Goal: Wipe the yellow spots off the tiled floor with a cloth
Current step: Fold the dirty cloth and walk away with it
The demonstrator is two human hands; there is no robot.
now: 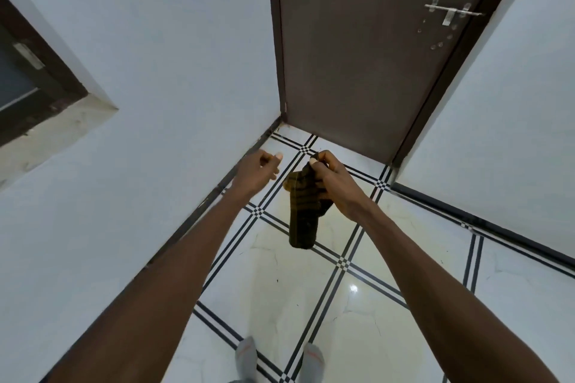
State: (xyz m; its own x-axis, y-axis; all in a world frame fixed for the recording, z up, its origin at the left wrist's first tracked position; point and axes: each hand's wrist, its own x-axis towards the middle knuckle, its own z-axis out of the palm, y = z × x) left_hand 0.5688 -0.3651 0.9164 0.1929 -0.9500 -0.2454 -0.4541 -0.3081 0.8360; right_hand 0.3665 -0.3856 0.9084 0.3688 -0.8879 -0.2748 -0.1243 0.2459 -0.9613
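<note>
A dark olive checked cloth (303, 214) hangs in the air above the white tiled floor (280, 289). My right hand (334, 183) pinches its top edge and holds it up. My left hand (259, 169) is just to the left of the cloth, apart from it, with the fingers loosely curled and nothing in them. The tile under the cloth has a faint yellowish tint (273, 246); no distinct yellow spots can be made out. Both my arms stretch forward from the bottom of the view.
A brown door (357, 56) with a metal latch (451, 14) stands shut straight ahead. White walls close in on the left (155, 102) and right (497, 118). A dark-framed window (28, 84) is at the left. My feet in grey socks (280, 361) stand on the tiles.
</note>
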